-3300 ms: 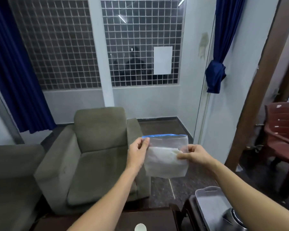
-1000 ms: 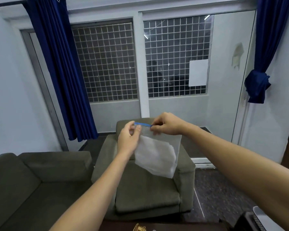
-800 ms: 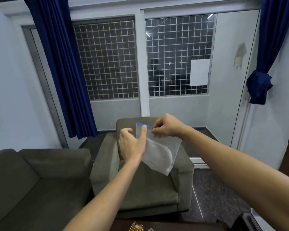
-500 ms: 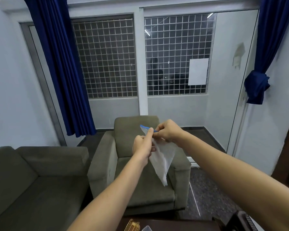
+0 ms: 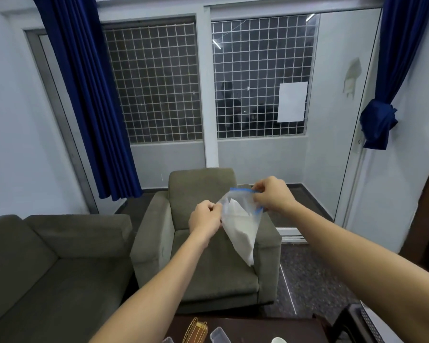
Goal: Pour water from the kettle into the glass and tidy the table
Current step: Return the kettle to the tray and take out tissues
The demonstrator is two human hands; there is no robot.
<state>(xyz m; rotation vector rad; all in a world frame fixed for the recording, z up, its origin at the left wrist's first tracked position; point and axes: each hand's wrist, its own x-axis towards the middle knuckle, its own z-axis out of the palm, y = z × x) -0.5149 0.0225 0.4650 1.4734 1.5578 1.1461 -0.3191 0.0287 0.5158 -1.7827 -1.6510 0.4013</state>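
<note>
I hold a clear zip bag (image 5: 240,226) with a blue seal strip and a white sheet inside, up in the air in front of the armchair. My left hand (image 5: 204,217) pinches the bag's left edge. My right hand (image 5: 273,195) pinches the blue strip at the top right, and the bag hangs tilted between them. The dark table (image 5: 253,329) shows only at the bottom edge. No kettle or glass is in view.
A grey-green armchair (image 5: 203,256) stands ahead and a matching sofa (image 5: 47,263) to the left. On the table's far edge stand a gold wire holder (image 5: 196,331), a clear container (image 5: 219,335) and a white cup rim (image 5: 278,340). A dark stand (image 5: 352,323) is at the bottom right.
My hands have spread apart, pulling the bag's top wider. The left hand dropped lower on the bag's edge. The head view tipped down slightly, showing more of the table.
</note>
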